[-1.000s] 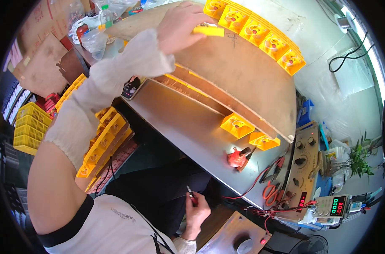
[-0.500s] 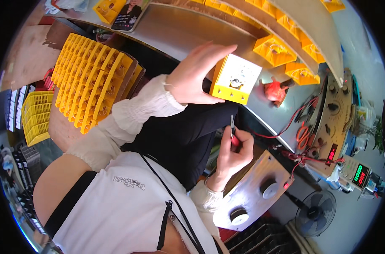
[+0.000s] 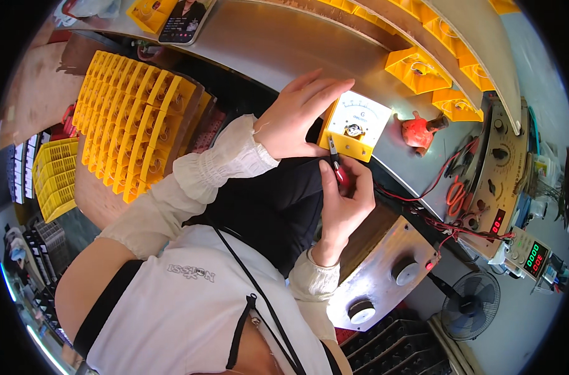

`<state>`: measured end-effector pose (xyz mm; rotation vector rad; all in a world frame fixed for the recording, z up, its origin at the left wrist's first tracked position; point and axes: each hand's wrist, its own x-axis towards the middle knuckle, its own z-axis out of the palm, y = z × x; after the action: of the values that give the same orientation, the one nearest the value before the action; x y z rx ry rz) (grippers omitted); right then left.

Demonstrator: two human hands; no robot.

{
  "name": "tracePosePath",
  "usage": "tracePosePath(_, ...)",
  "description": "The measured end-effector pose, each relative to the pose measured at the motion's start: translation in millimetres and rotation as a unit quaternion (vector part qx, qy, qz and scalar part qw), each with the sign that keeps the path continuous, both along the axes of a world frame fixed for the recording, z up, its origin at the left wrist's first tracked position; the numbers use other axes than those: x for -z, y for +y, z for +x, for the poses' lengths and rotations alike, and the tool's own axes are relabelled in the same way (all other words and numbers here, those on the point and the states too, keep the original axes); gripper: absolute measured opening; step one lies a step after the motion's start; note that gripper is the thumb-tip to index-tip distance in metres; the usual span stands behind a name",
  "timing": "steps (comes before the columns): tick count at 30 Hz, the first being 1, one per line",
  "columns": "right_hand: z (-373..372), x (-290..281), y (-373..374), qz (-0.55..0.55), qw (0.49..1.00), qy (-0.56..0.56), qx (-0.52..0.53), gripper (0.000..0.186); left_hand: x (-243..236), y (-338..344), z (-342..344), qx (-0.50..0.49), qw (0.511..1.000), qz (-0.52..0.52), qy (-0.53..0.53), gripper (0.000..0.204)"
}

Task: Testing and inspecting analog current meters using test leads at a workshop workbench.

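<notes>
My left hand [image 3: 290, 115] is closed on the left side of a square yellow meter [image 3: 354, 125] with a white dial and a round mechanism at its middle. My right hand [image 3: 347, 194], below it, grips a small red-and-black tool [image 3: 339, 165] with a pointed metal tip, which reaches up to the meter's lower left part. Whether the tip touches the meter I cannot tell. A lumpy red object [image 3: 415, 131] stands on the metal bench [image 3: 265, 47] to the right of the meter.
Stacked yellow cases [image 3: 128, 115] sit at the left, more on curved boards [image 3: 503, 87] at the upper right. A phone [image 3: 179, 24] lies on the bench. Orange scissors [image 3: 456, 194], red leads, instrument panels [image 3: 498, 175], a box with knobs [image 3: 378, 281] and a fan [image 3: 470, 306] are at the right.
My left hand has come down from the upper board with the yellow meter. My right hand has raised the tool to the meter. The view has turned, showing more of the stacked cases.
</notes>
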<state>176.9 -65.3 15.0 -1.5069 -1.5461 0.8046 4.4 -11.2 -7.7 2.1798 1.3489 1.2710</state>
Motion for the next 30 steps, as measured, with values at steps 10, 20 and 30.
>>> tracePosePath(10,38,5,-3,0.006,0.983,0.173,0.058,0.016,2,-1,0,0.004,1.000,-0.005,0.010,0.110)
tracePosePath(20,31,2,15,0.035,0.997,0.000,0.073,0.016,-7,0,0,-0.006,0.999,-0.027,0.038,0.110)
tracePosePath(30,26,12,13,0.061,0.993,0.042,0.096,0.017,-11,0,1,0.005,0.999,-0.023,0.025,0.105)
